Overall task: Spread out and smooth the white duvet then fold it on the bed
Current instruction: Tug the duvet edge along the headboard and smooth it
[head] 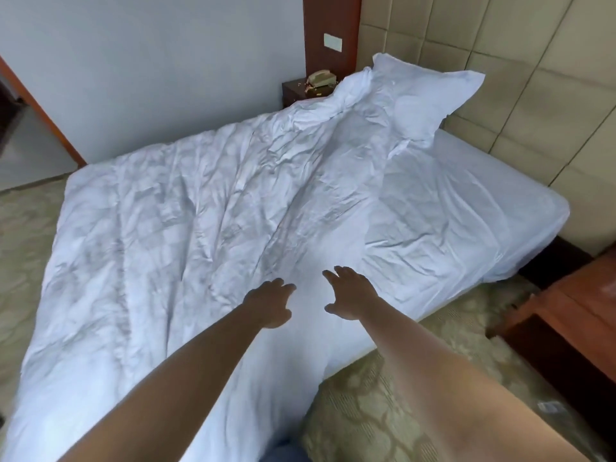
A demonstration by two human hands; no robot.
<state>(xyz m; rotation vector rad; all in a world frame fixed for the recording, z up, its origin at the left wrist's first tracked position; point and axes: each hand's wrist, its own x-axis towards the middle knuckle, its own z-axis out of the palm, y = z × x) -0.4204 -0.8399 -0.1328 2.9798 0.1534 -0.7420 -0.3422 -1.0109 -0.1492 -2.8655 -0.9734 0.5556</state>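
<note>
Hotel bed (520, 208), duvet (186, 211) lengthwise toward pillow (423, 98) — left hand (271, 303), right hand (350, 293) splayed, empty, at near edge — right nearer the uncovered side.

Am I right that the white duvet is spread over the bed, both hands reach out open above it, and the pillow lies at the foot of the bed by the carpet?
Not quite. The head view shows the pillow at the head end, leaning against the padded headboard, not at the foot. The rest holds: the white duvet lies spread over the bed, and the left hand and right hand reach out open above it.
</note>
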